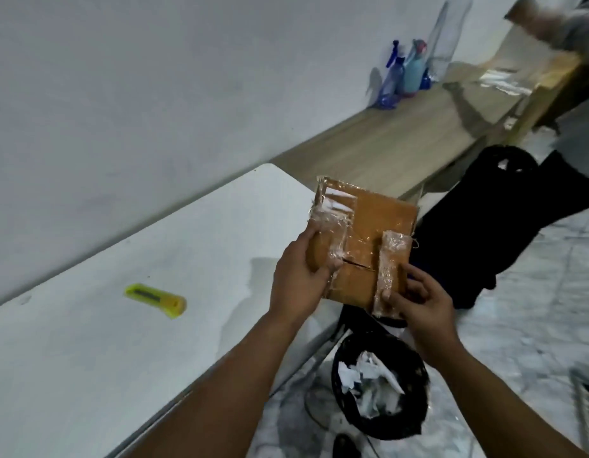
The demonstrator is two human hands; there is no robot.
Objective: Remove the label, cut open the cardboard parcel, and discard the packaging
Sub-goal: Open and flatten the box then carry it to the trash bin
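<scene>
A flat brown cardboard parcel wrapped in clear tape is held in the air past the right edge of the white table. A cut slit runs across its lower face. My left hand grips its left side, thumb on top. At the lower right corner my right hand pinches a taped strip of the parcel. A yellow utility knife lies on the table to the left. Directly below the parcel stands a black bin holding crumpled white paper.
A black bag sits on the marble floor right of the parcel. A wooden table behind carries blue spray bottles and a clear bottle. Another person stands at the upper right. A white wall runs along the left.
</scene>
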